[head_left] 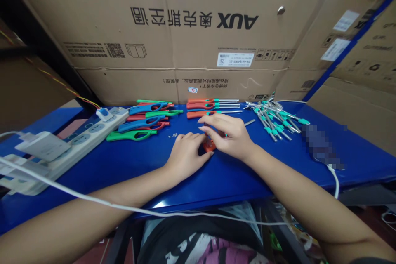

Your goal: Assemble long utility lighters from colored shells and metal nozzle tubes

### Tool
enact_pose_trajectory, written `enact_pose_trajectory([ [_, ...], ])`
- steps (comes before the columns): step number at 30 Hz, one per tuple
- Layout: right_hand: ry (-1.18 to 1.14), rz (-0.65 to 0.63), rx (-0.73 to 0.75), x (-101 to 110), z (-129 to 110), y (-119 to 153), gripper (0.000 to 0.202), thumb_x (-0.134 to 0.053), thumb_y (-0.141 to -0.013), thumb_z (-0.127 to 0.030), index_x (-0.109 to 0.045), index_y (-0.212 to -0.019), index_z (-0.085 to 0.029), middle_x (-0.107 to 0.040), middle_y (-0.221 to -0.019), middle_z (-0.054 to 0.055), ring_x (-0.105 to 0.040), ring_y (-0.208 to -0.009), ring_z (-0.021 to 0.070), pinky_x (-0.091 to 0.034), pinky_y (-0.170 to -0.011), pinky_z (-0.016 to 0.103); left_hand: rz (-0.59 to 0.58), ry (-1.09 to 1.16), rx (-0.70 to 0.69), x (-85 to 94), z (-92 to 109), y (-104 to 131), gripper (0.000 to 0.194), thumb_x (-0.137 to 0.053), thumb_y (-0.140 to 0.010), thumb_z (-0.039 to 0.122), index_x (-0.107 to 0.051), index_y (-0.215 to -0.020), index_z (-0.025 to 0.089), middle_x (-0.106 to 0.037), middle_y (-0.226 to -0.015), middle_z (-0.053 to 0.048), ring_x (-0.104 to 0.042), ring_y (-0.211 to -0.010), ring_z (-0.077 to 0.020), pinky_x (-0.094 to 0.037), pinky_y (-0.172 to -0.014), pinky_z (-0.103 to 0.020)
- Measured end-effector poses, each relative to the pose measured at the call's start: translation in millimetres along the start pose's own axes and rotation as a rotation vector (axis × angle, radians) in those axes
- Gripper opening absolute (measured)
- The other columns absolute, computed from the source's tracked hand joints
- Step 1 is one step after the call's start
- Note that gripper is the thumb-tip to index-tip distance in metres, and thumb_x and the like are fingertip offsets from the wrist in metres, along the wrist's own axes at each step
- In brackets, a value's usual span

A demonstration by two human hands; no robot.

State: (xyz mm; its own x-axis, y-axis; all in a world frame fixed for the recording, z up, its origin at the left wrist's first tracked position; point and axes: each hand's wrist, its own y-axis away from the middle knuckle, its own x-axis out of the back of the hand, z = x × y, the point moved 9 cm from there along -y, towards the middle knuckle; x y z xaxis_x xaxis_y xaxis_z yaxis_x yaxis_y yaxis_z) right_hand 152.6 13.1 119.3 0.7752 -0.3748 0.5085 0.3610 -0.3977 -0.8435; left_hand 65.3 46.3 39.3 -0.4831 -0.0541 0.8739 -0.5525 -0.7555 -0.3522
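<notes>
While between hands (187, 154) (232, 134), orange handle (210, 145); half-hidden

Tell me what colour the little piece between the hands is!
The piece is orange, showing best in the head view.

The glossy blue tabletop (145, 159) bore red, green and blue looped plastic handles (132, 127), silver-and-teal metal rods (268, 124) and a white power strip (96, 128).
</notes>
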Motion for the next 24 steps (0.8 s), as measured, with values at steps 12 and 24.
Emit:
enact_pose_trajectory([
  [12,-0.470,-0.204,-0.309,-7.6,29.0,0.4,0.020,-0.057,-0.095,-0.024,-0.073,-0.105,-0.019,-0.076,-0.101,0.004,-0.064,-0.054,0.0070,-0.057,-0.058,0.022,-0.122,0.276,-0.224,-3.5,-2.4,-3.6,0.016,-0.069,-0.086,0.024,-0.061,-0.099,0.019,-0.069,-0.099,-0.005,-0.064,-0.094,-0.0216,-0.049,-0.084,-0.034],
  [24,-0.275,-0.105,-0.120,0.9,15.0,-4.7,0.011,-0.062,-0.090,-0.017,-0.073,-0.094,-0.019,-0.076,-0.094,0.003,-0.069,-0.084,0.0136,-0.056,-0.081,0.027,-0.051,0.252,-0.140,-9.2,-8.2,-3.6,0.014,-0.070,-0.085,0.027,-0.062,-0.093,0.019,-0.070,-0.093,-0.005,-0.065,-0.090,-0.0231,-0.050,-0.078,-0.034],
])
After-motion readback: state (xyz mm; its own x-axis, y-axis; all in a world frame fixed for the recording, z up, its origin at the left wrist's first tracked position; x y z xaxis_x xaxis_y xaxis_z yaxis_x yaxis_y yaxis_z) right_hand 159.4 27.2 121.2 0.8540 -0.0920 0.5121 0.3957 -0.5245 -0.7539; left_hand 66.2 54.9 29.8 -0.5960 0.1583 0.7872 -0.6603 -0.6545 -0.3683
